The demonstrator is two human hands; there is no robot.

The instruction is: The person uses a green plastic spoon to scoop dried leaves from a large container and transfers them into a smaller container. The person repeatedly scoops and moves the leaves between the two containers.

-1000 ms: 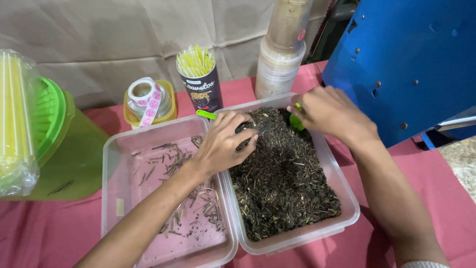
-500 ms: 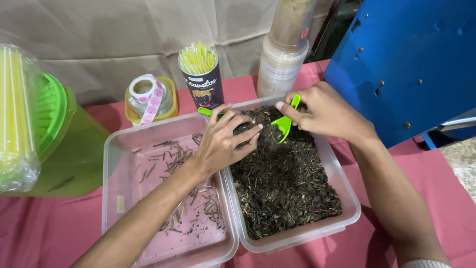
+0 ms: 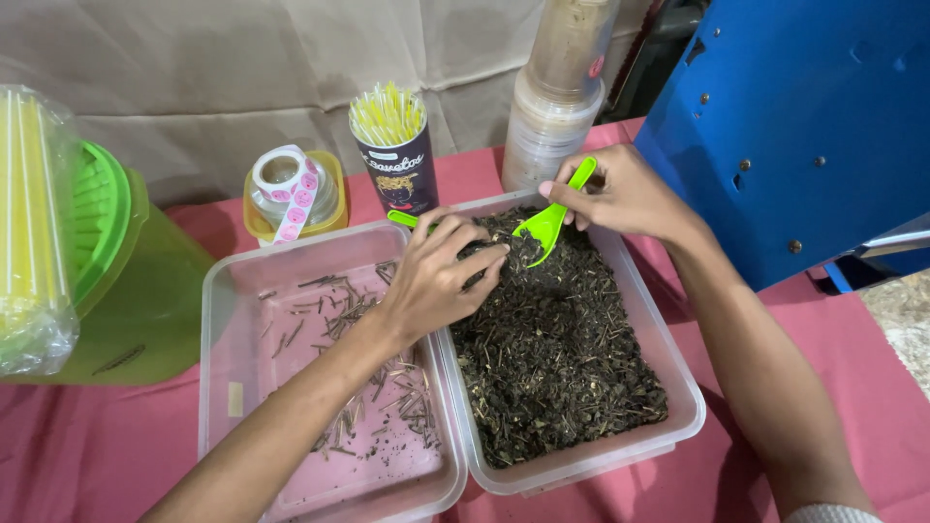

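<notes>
Now right hand [image 3: 628, 194] grips a green scoop [image 3: 550, 221] — blade angled down-left toward left hand [image 3: 441, 276]; left fingers curled loosely in leaves [image 3: 562, 368].

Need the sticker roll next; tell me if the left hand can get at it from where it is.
Probably yes. The left hand rests on the dried leaves, and the sticker roll sits uncovered on its yellow jar behind the left tub.

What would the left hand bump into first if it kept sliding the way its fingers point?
Probably the green scoop held by the right hand. The left hand lies on the dried leaves, fingers aimed toward it; depth is hard to judge.
</notes>
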